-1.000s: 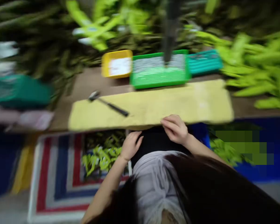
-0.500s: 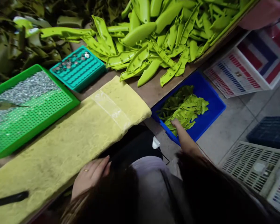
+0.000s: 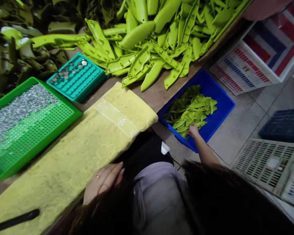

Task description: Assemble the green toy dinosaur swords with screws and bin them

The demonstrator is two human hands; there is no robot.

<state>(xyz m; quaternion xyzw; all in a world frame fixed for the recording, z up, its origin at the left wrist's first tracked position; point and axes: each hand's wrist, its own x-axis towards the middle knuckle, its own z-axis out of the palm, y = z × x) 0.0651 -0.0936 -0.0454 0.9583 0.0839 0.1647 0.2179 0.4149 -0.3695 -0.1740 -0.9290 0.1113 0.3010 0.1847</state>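
My right hand (image 3: 193, 130) is low over the near edge of a blue bin (image 3: 218, 122). Its fingers look closed, and what they hold, if anything, is too small to make out. In the bin lie lime-green plastic pieces (image 3: 194, 112) beside darker olive ones (image 3: 183, 102). My left hand (image 3: 104, 181), with a ring on one finger, rests near my lap by the edge of a yellow cloth-covered pad (image 3: 71, 156). Its fingers lie extended side by side and hold nothing visible.
Lime-green curved plastic shells (image 3: 147, 42) heap across the table, with dark olive parts (image 3: 31, 16) behind. A green perforated tray (image 3: 51, 120) holds small metal pieces, next to a teal tray (image 3: 80, 76) with small round parts. Plastic crates (image 3: 264, 166) stand on the floor at right.
My right hand has shifted right and slightly back along the blue bin's near side, its fingers now drawn in. My left hand stays by my lap. The view has moved a little.
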